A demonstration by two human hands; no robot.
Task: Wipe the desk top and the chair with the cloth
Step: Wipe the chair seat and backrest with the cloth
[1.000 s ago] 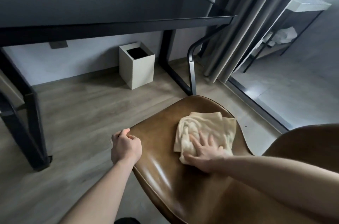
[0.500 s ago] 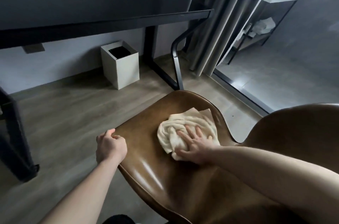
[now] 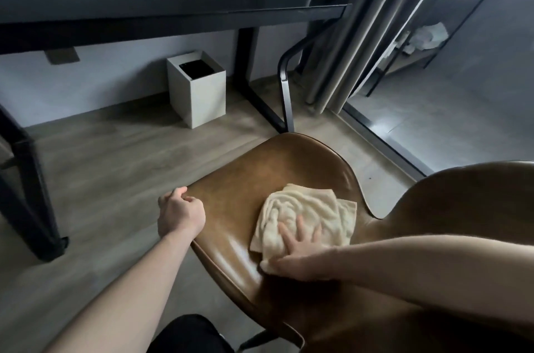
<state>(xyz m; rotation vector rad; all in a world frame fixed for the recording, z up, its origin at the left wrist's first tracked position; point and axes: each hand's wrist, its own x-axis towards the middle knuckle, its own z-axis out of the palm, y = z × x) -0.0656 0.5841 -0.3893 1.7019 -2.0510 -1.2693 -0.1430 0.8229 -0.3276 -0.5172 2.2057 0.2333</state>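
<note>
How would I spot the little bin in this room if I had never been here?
Find the long dark desk against the wall. Under it, on the wooden floor near the desk's right-hand leg, stands the bin. It is a pale, square-sided box with a dark open top, the only light boxy thing among the black legs.

One chair (image 3: pixel 260 173), one cloth (image 3: pixel 303 214), one desk (image 3: pixel 173 17), one bin (image 3: pixel 199 89), two hands: left hand (image 3: pixel 179 214), right hand (image 3: pixel 303 254).
</note>
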